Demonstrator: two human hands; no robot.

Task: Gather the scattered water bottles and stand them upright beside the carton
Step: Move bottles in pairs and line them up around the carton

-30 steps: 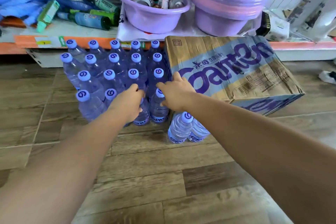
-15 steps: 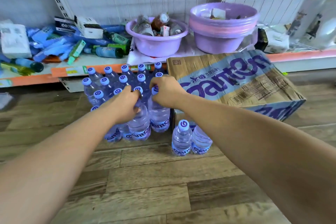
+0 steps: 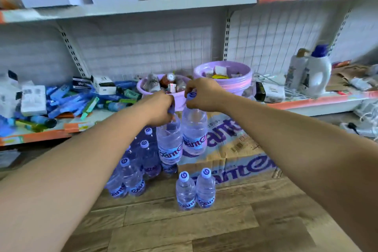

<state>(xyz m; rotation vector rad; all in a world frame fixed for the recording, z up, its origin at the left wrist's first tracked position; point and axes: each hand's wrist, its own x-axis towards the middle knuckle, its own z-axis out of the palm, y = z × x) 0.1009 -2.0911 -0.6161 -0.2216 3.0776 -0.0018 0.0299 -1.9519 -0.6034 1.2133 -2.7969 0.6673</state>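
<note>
My left hand [image 3: 160,106] grips the cap of one clear water bottle [image 3: 169,143] and holds it in the air. Beside it, my right hand [image 3: 202,94] grips the cap of a second water bottle [image 3: 194,135], also lifted. Both hang upright above the floor, in front of the brown and purple carton [image 3: 233,149]. A cluster of several bottles [image 3: 135,165] with purple caps stands on the floor to the carton's left, partly hidden by my left arm. Two more bottles [image 3: 195,190] stand upright before the carton's front face.
A low shelf [image 3: 319,101] behind holds two purple basins [image 3: 237,80] with small items, blue packets and boxes [image 3: 67,100] at the left, and detergent jugs [image 3: 316,69] at the right. The floor is wood-look planks [image 3: 184,229]. An upper shelf runs across the top.
Both hands have lifted their bottles up out of the cluster, and the view has tilted upward, showing the upper shelf.
</note>
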